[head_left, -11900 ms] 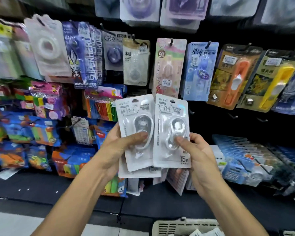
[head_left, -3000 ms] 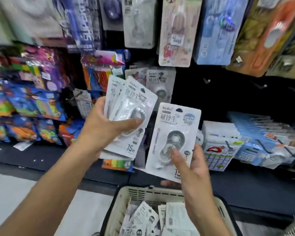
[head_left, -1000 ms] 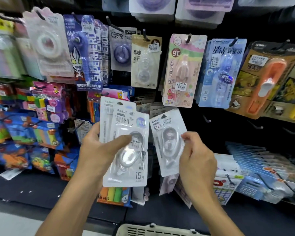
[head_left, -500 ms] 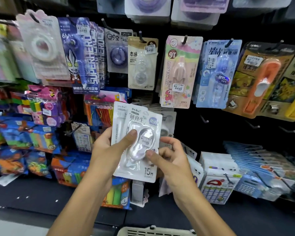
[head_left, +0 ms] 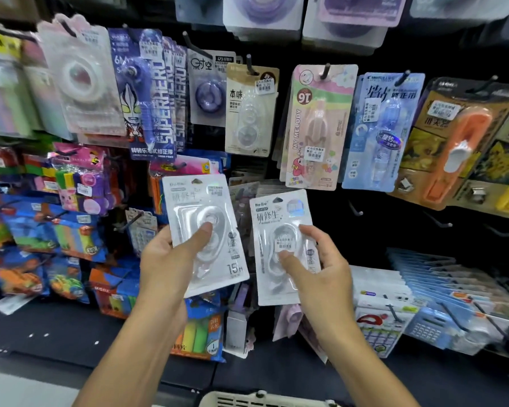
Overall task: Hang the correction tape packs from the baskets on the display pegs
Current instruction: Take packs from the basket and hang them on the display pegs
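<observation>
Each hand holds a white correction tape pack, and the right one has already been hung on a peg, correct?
Not quite. The head view shows the right hand gripping its white correction tape pack in front of the display, thumb on the blister, its hang hole on no peg. The left hand does hold the other white pack, as you say.

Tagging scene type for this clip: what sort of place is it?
Most likely a stationery shop aisle. Carded correction tape packs hang in rows on wall pegs, several carry price stickers, and each hand holds a matching white pack, left hand and right hand.
</observation>
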